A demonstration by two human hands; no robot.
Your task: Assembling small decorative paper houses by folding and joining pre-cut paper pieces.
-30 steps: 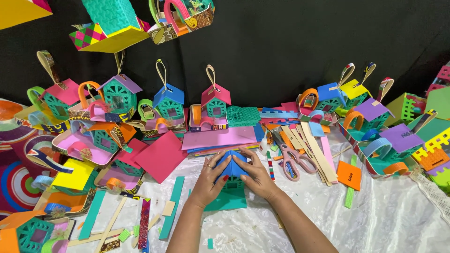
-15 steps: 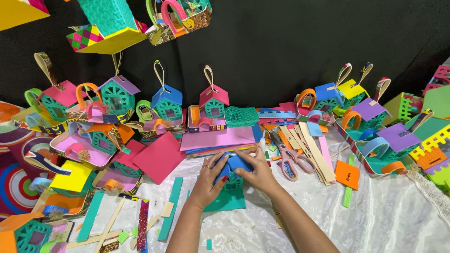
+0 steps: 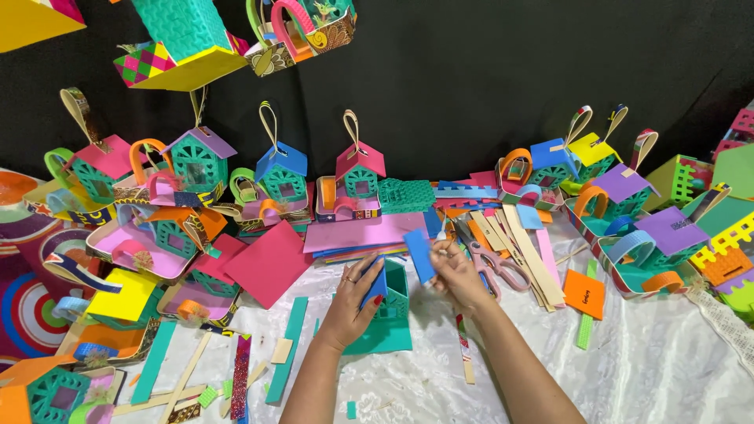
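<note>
A small green paper house (image 3: 395, 291) stands on a teal base sheet (image 3: 383, 338) in the middle of the white cloth. My left hand (image 3: 353, 300) holds its left side and presses one half of the blue roof (image 3: 376, 283) against it. My right hand (image 3: 458, 273) pinches the other blue roof flap (image 3: 420, 255) and holds it lifted, up and to the right of the house. Both forearms come in from the bottom edge.
Finished paper houses with loop handles (image 3: 360, 169) line the black backdrop. A stack of pink and red sheets (image 3: 357, 234) lies behind the house. Pink-handled scissors (image 3: 495, 268) and tan strips (image 3: 528, 251) lie right of my hands. Loose strips (image 3: 287, 349) lie left.
The blue roof was closed under both hands over the house. It has now opened: my right hand has lifted one flap up and to the right.
</note>
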